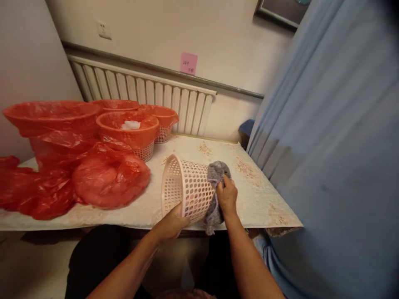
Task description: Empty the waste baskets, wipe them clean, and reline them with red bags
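Observation:
A pale pink perforated plastic wastebasket (197, 182) lies tipped on its side above the table's front edge, its mouth facing left. My left hand (173, 222) grips its rim at the lower near side, the thumb outside and the other fingers inside the mouth. Against the basket's base, on the right, my right hand (227, 196) presses a bunched grey cloth (218, 171) with a lighter edge. Part of the cloth hangs down beside the base. The fingers of my right hand are curled into it.
Several baskets lined with red plastic bags (127, 133) stand at the back left; one holds something white. Loose red bags (110, 178) lie before them on the flowered tablecloth (249, 199). A radiator (149, 89) is behind, and a blue curtain (330, 166) hangs at right.

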`<state>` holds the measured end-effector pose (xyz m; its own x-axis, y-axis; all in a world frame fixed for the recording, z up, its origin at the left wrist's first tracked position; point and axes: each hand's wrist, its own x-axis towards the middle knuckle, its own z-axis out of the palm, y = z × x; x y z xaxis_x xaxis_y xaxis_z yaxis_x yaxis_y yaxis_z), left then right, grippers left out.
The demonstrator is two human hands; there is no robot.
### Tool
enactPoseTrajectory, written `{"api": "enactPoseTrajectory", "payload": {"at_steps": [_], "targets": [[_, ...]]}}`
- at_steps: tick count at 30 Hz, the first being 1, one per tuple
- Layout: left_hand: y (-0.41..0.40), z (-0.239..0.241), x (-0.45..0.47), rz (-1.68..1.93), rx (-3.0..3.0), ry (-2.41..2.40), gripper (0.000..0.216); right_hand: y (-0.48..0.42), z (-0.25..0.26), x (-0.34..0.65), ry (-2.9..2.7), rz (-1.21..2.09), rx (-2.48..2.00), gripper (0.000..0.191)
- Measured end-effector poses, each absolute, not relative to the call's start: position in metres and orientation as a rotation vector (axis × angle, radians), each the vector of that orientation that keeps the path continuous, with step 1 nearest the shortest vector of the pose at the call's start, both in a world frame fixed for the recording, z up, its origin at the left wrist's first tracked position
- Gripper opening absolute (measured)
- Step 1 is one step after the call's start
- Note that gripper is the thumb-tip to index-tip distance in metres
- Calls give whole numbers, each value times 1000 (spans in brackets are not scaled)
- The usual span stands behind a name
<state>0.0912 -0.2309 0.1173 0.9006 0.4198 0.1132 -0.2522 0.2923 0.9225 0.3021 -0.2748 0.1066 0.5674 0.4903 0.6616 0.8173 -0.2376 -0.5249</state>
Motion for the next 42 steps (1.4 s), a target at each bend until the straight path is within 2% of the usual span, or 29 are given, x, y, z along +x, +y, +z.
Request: {"api": "enactPoseTrajectory", "payload": {"at_steps": [5,10,13,17,24,28,35,42], "targets": [[-223,109,91,430,1318,197,57,-294,70,337,-724,-413,-2029,42],[-218,111,93,411,1380,164,55,-303,43,270,-893,-535,-1822,42],[-215,106,91,386,1450,236,53,-299,53,223,-1202,-526,-1663,43],[-211,92,84,276,1566,309,55,-285,94,200,-1422,-482,-1531,45],[-211,73,76,238,1706,213,44,-254,141,214,-1427,-402,-1569,43],[-212,72,73,228,1741,223,40,-256,139,212,-1415,-385,-1599,44],[-217,100,88,467,1476,357,58,-270,123,208,-1399,-400,-1601,49],[-224,107,89,452,1374,207,57,-267,105,283,-1141,-422,-1785,43]]}}
